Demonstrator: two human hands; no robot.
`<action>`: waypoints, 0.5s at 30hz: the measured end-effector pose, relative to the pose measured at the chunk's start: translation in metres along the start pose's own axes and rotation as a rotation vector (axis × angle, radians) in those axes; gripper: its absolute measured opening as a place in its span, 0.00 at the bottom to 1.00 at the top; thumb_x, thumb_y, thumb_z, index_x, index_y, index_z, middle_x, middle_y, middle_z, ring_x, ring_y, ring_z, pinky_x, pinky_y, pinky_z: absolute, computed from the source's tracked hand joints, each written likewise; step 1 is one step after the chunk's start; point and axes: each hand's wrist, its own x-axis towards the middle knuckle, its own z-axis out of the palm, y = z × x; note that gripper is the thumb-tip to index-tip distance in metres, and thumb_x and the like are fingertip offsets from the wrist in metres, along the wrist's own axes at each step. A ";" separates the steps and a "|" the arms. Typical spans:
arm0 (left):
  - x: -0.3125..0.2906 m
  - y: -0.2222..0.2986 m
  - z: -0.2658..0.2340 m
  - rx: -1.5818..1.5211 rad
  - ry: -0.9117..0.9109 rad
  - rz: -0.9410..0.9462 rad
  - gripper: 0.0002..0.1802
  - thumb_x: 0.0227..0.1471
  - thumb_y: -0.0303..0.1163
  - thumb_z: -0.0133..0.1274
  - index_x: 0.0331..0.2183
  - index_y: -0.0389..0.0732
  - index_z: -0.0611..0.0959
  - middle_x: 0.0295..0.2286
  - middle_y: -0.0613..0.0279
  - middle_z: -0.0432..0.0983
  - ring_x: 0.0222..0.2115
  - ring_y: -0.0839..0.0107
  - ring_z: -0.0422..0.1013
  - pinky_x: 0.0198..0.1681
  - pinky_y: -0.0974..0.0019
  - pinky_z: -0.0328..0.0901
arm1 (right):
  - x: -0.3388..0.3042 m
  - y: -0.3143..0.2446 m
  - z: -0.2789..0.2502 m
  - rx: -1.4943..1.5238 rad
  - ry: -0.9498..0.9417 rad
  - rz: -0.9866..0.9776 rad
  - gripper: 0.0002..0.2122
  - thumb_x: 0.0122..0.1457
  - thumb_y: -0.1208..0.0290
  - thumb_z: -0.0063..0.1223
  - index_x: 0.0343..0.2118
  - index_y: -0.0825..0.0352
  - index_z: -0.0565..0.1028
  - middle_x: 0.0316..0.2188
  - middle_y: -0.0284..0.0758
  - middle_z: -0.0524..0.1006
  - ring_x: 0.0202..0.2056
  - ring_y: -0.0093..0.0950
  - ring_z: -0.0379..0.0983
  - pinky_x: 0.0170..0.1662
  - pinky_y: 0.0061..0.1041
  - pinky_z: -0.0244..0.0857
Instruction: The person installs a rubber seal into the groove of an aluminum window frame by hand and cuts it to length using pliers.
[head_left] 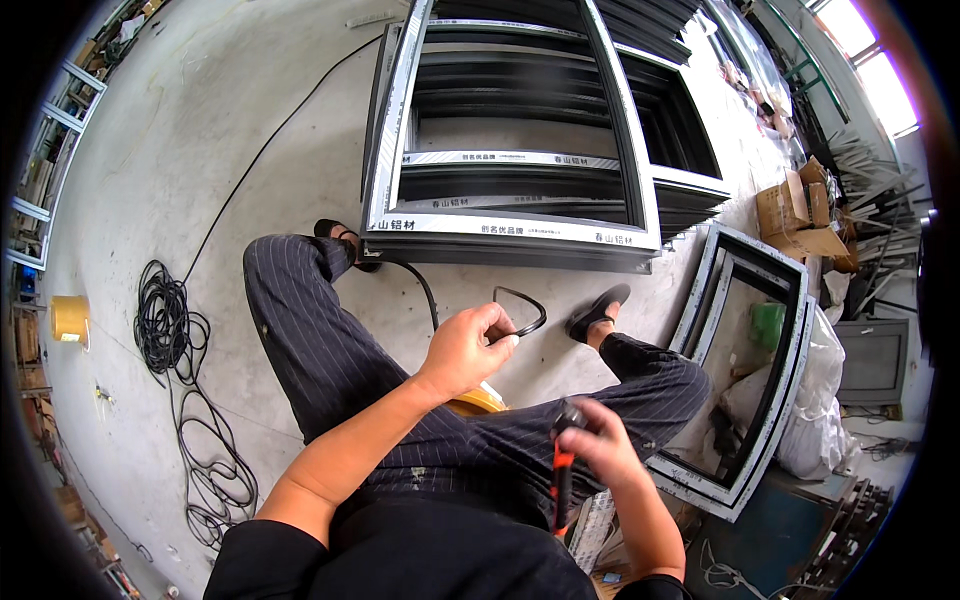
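My left hand [468,350] is in front of my lap, thumb and fingers pinched on a thin black rubber-like strip [541,318]. The strip bends into a loop beyond my fingertips, and a black length also runs down from the frame stack toward this hand. Over my right thigh, my right hand [602,446] is closed round a red-and-black handled tool [562,485], slightly blurred; its exact kind is unclear. Just ahead of my feet lies a stack of dark window frames [520,225] with white printed film.
Coiled black cable [165,320] lies on the floor at left, near a yellow bucket [70,319]. Another frame [690,330] leans at right, beside white plastic bags [812,430] and an open cardboard box [785,207]. Something yellow [478,400] shows between my legs.
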 end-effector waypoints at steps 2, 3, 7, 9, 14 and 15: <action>-0.002 0.002 0.001 -0.016 -0.012 0.007 0.08 0.46 0.29 0.57 0.29 0.35 0.79 0.24 0.57 0.78 0.25 0.67 0.75 0.30 0.66 0.68 | 0.019 -0.009 0.016 0.558 -0.117 -0.074 0.30 0.50 0.63 0.63 0.52 0.70 0.64 0.35 0.38 0.74 0.40 0.32 0.73 0.49 0.37 0.68; -0.001 0.005 0.000 -0.023 -0.013 0.013 0.08 0.46 0.29 0.57 0.29 0.34 0.79 0.24 0.56 0.78 0.26 0.66 0.75 0.30 0.66 0.68 | 0.027 0.001 0.016 0.603 -0.253 0.037 0.30 0.51 0.63 0.61 0.54 0.68 0.61 0.37 0.39 0.72 0.41 0.34 0.72 0.51 0.42 0.67; -0.002 0.017 -0.008 0.053 -0.044 0.041 0.08 0.46 0.30 0.57 0.29 0.34 0.79 0.25 0.55 0.78 0.27 0.63 0.76 0.31 0.64 0.68 | 0.046 0.016 0.039 0.518 -0.274 0.164 0.18 0.57 0.77 0.55 0.50 0.68 0.66 0.34 0.32 0.73 0.41 0.27 0.71 0.47 0.29 0.65; -0.002 0.019 -0.014 0.123 -0.056 0.050 0.08 0.46 0.30 0.57 0.28 0.34 0.79 0.25 0.54 0.78 0.27 0.61 0.76 0.31 0.63 0.68 | 0.054 0.009 0.048 0.340 -0.188 0.104 0.18 0.57 0.77 0.55 0.50 0.68 0.66 0.35 0.31 0.73 0.40 0.25 0.70 0.47 0.26 0.65; 0.001 0.029 -0.029 0.334 -0.049 0.128 0.06 0.44 0.30 0.57 0.25 0.38 0.79 0.22 0.57 0.76 0.26 0.57 0.73 0.34 0.59 0.64 | 0.071 0.001 0.043 -0.034 -0.119 0.026 0.14 0.59 0.75 0.54 0.46 0.68 0.68 0.35 0.29 0.74 0.39 0.19 0.69 0.44 0.23 0.66; 0.000 0.032 -0.029 0.370 -0.053 0.162 0.05 0.44 0.30 0.57 0.25 0.39 0.79 0.21 0.58 0.76 0.27 0.57 0.73 0.34 0.58 0.63 | 0.079 0.008 0.039 -0.150 -0.098 -0.044 0.12 0.58 0.75 0.54 0.44 0.69 0.69 0.36 0.31 0.73 0.39 0.22 0.69 0.43 0.24 0.66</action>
